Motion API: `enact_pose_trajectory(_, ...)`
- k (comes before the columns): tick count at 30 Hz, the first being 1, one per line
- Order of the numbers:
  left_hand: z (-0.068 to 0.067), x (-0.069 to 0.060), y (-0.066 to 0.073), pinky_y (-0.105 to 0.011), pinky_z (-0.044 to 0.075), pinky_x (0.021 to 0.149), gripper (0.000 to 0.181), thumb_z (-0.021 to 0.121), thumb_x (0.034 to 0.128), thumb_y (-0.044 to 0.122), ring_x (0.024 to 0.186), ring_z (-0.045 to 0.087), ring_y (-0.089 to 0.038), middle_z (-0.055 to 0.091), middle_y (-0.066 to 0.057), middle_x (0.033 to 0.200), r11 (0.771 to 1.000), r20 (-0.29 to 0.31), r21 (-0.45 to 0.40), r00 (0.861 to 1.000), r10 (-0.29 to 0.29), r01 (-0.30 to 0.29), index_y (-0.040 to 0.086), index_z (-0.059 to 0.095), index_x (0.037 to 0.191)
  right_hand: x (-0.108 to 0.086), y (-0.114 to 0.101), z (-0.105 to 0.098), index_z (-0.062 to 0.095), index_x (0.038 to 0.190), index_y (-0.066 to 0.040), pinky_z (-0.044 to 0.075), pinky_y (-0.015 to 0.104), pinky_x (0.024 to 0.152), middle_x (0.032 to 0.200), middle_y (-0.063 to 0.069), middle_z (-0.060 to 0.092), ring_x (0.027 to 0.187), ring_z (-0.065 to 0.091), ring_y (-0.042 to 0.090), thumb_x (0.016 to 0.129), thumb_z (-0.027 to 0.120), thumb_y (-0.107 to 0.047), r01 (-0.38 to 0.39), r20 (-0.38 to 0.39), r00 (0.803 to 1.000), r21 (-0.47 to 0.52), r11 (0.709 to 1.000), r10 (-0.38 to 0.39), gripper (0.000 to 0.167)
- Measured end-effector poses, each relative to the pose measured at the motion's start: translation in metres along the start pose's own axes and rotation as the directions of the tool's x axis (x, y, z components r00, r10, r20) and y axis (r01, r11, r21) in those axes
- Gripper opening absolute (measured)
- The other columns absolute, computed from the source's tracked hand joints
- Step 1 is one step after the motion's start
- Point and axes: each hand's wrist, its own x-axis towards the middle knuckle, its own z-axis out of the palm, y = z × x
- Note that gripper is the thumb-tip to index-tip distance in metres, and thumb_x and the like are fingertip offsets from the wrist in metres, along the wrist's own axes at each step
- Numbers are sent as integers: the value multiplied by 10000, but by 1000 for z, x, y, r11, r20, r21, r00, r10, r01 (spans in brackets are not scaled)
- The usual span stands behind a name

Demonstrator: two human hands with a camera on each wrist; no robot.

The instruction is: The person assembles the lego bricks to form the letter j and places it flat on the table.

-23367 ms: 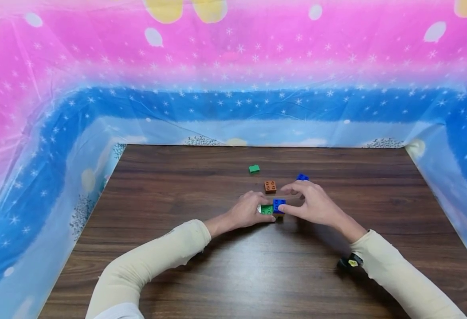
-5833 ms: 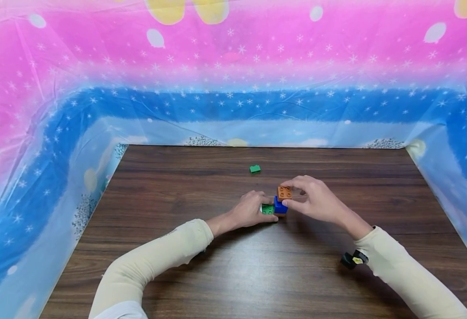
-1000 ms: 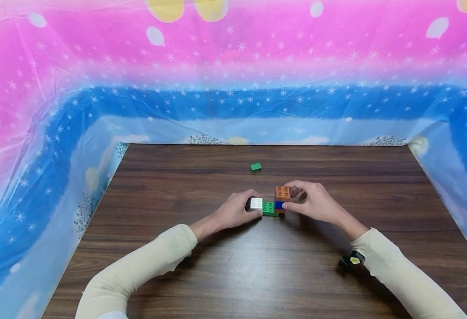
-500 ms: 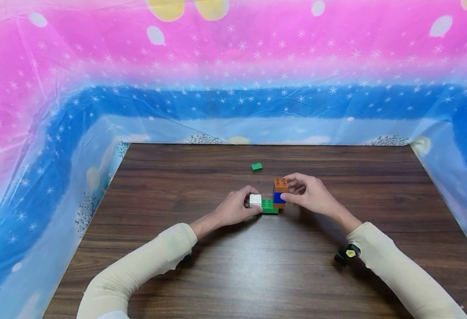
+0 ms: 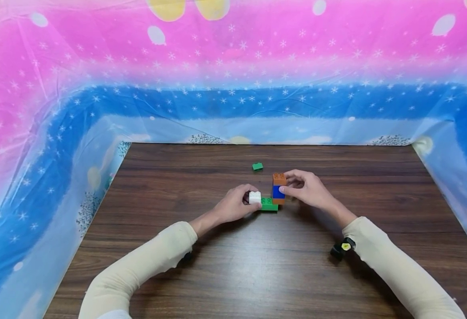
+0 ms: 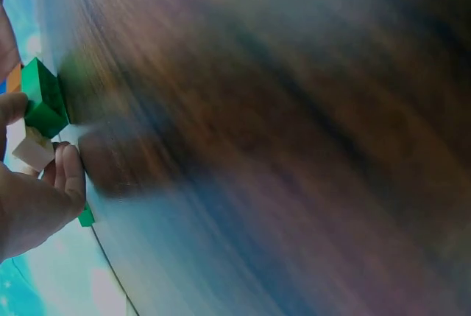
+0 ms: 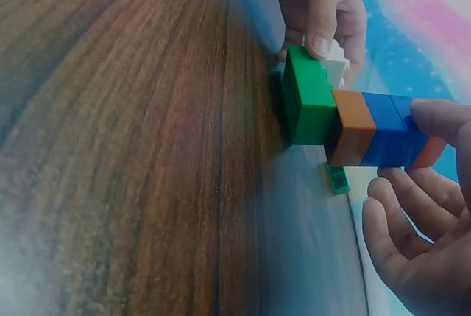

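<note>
Both hands hold a joined model of toy building bricks. Its base is a long green brick point(image 5: 271, 207), with a white brick point(image 5: 255, 197) on its left end. A column rises at the right end: an orange brick point(image 7: 353, 128), two blue bricks point(image 7: 388, 128) and an orange brick point(image 5: 279, 181) on top. My left hand point(image 5: 233, 204) grips the white end, thumb in front and fingers behind. My right hand point(image 5: 313, 190) pinches the upper column, its thumb on the blue part. Whether the base touches the table, I cannot tell.
A small loose green brick point(image 5: 257, 166) lies on the brown wooden table point(image 5: 177, 173), beyond the model. A patterned pink and blue cloth point(image 5: 233, 104) surrounds the table's back and sides. A black device point(image 5: 339, 250) is strapped under the right wrist.
Earlier, an orange and a blue brick lay loose; then the right hand held the orange one over the blue. Now they top the column. Over the last second, hands and model shift slightly away.
</note>
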Motion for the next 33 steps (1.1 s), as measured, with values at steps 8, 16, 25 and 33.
enact_pose_trajectory(8, -1, 2, -2, -281, 510, 757, 403, 714, 975, 294, 926, 601, -131, 622, -38, 1091, 999, -10, 32, 1000, -10, 11, 79, 630, 1306, 9, 6, 3, 610, 1365, -64, 499, 471, 926, 1233, 146, 670, 1091, 623, 276, 972, 705, -397, -28, -4, 1000, 46, 999, 28, 524)
enact_pose_trajectory(16, -3, 3, -4, -298, 490, 758, 419, 707, 977, 317, 934, 551, -158, 582, -61, 1108, 999, -21, 52, 1000, -10, 11, 74, 645, 1313, 16, 9, 5, 588, 1388, -50, 521, 475, 908, 1270, 161, 631, 1107, 607, 296, 965, 701, -438, -71, 6, 997, 97, 993, 71, 585)
enact_pose_trajectory(25, -5, 5, -6, -336, 496, 830, 417, 704, 980, 306, 959, 576, -154, 606, -43, 1138, 999, -41, 7, 999, -31, 31, 86, 597, 1318, 26, 14, 7, 540, 1439, -44, 557, 423, 850, 1322, 187, 611, 1064, 649, 302, 946, 708, -484, -178, 41, 984, 179, 968, 173, 682)
enact_pose_trajectory(33, -6, 7, -5, -348, 509, 846, 398, 682, 993, 337, 990, 594, -152, 627, -46, 1151, 997, -36, 14, 997, -72, 73, 98, 615, 1304, 33, 17, 9, 528, 1460, -118, 574, 408, 806, 1279, 181, 637, 1015, 673, 301, 954, 705, -465, -198, 43, 980, 207, 958, 193, 638)
